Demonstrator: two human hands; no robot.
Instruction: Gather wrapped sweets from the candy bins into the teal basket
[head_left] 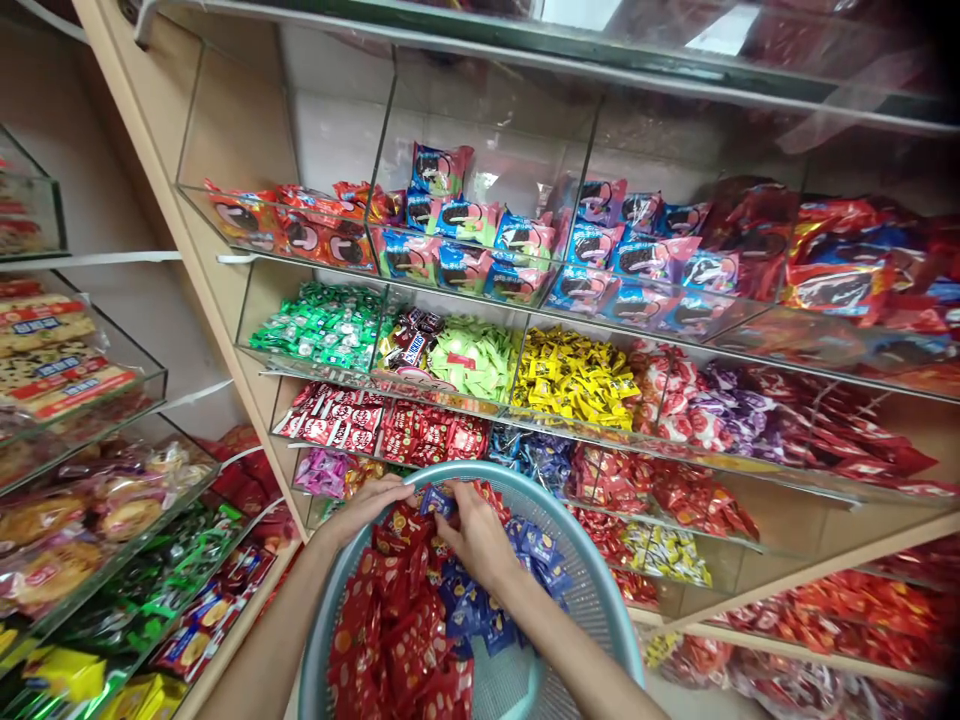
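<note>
A round teal plastic basket [621,600] with a perforated wall is below me, holding red candy packets [390,620] on its left and blue candy packets [540,550] on its right. My left hand [373,503] grips the basket's far-left rim, its fingers closed over the edge. Inside the basket, near the far rim, my right hand [484,540] has its thumb and fingers curled at a small blue candy packet [435,500]. Part of that packet is hidden by the fingers.
Ahead rise clear-fronted shelf bins with green-wrapped sweets [322,325], yellow-wrapped sweets [574,375] and blue-pink cookie packs [465,265]. Just behind the basket are red packets [435,432] in a lower bin. A wooden upright [187,230] divides these from shelves at left.
</note>
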